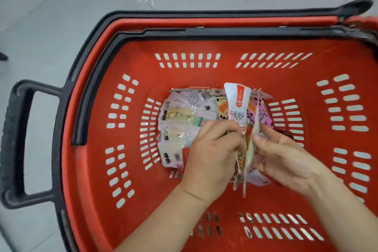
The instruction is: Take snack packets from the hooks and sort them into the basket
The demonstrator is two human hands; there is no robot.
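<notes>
head view: the left hand (212,155) and right hand (286,155) both pinch a thin bunch of snack packets (251,149) held edge-up over the middle of the red basket (225,75). a white-and-red packet (238,102) stands up just beyond the fingers. pale packets (180,127) lie toward the basket floor's left edge, purple packets (262,115) toward its right.

Single view: head-worn, wide-angle, aimed steeply down into the red basket (225,75). Close range: left hand (210,153) and right hand (286,155) sit just below centre frame. Basket rim is cropped right of the right hand; grey floor (61,6) lies beyond both hands.
</notes>
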